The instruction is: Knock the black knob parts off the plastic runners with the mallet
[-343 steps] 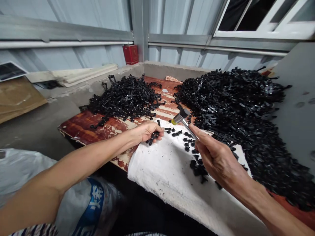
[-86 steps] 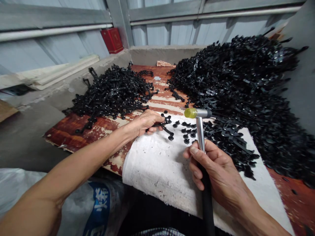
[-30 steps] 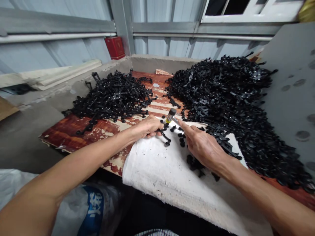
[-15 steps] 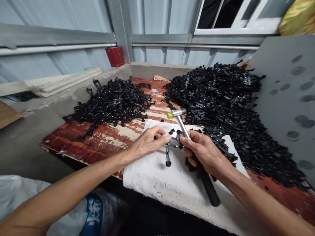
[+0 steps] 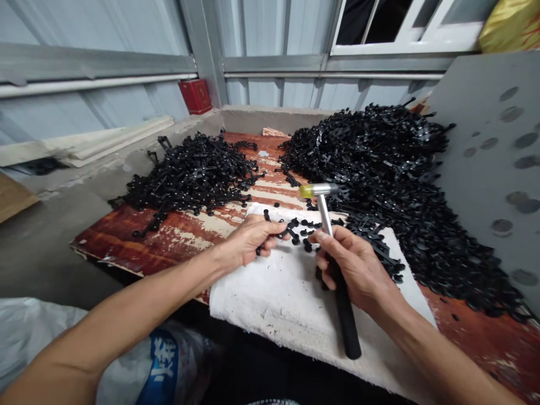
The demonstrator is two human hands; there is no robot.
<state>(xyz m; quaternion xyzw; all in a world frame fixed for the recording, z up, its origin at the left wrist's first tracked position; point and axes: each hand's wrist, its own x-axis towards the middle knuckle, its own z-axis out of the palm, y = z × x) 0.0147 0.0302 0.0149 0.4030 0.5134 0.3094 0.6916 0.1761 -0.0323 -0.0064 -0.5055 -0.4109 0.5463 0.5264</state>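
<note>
My left hand is closed over a thin black part with round ends, whose ends poke out above and below the fingers. More of the black pieces touch or lie just beyond its fingertips. In my right hand is a small hammer, held partway up by its black grip. Its metal head with a yellow face points up and to the left. Beneath both hands lies a white cloth, with small black parts scattered around its far side.
A heap of black parts sits at the left of the worn red board. A larger heap spreads along the right, against a grey spotted panel. A red box stands in the back corner.
My hands have moved apart. The dark flat piece between them no longer shows there, nor the part hanging below it. The hammer has swung more upright, its head shifting right.
</note>
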